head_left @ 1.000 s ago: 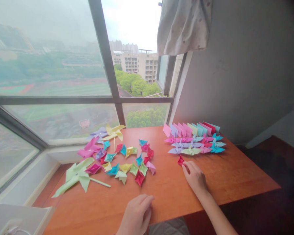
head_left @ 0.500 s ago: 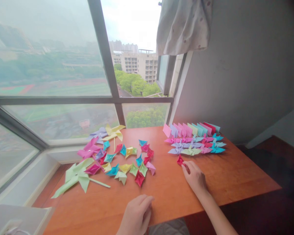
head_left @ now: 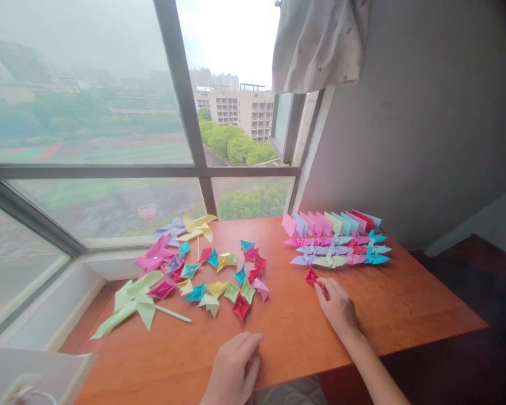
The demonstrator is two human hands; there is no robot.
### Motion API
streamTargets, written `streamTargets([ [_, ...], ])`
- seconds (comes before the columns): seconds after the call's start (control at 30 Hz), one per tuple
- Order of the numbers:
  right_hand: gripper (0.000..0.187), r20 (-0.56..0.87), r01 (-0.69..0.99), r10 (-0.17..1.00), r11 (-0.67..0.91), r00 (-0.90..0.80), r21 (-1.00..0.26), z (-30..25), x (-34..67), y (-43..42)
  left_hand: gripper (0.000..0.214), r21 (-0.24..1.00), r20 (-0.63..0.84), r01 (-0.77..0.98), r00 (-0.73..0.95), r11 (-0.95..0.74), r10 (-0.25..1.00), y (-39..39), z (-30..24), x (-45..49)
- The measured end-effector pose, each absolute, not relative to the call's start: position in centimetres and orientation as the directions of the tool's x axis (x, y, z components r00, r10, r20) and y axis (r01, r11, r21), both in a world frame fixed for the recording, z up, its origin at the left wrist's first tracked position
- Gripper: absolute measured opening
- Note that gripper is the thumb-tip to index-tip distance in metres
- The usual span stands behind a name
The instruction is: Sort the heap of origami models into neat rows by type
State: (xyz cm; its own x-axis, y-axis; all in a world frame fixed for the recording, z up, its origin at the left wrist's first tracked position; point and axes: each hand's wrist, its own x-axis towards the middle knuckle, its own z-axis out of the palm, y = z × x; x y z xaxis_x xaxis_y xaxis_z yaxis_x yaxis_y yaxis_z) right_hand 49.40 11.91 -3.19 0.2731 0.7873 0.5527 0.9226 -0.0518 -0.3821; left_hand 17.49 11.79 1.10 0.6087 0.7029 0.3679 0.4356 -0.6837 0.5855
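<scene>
no readable text, labels, brands, numbers or signs

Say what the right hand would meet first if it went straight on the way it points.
The small red folded paper, which the right hand appears to pinch. Whether the line beyond meets the rows of folded shapes is hard to judge, depth being unclear.

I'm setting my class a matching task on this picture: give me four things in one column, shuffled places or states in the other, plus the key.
1. Right hand
2. Left hand
3. Pale green paper pinwheel
4. Pale spotted fabric curtain

A. Hangs at the window
B. Near the front edge of the brown wooden table
C. Fingertips at a small red folded-paper piece
D. Lies beside a pink paper pinwheel

Pairs: 1-C, 2-B, 3-D, 4-A
</scene>
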Motion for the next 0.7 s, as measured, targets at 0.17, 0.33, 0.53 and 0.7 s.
streamTargets([
  [0.17,0.023,0.574,0.921,0.781,-0.004,0.246,-0.39,-3.3,49.4,11.9,0.032,0.593,0.36,0.433,0.612,-0.679,0.705,11.9,1.2,17.5],
  [0.33,0.021,0.603,0.918,0.761,0.027,0.238,-0.396,-3.5,49.5,11.8,0.03,0.605,0.377,0.431,0.587,-0.67,0.717,11.9,1.0,17.5],
  [0.53,0.02,0.626,0.916,0.735,0.016,0.262,-0.402,-3.6,49.4,11.6,0.031,0.665,0.371,0.422,0.529,-0.616,0.763,12.1,0.2,17.2],
  [0.7,0.02,0.615,0.909,0.742,0.019,0.266,-0.416,-3.8,49.3,11.5,0.023,0.734,0.382,0.42,0.396,-0.534,0.835,12.2,0.0,17.2],
])
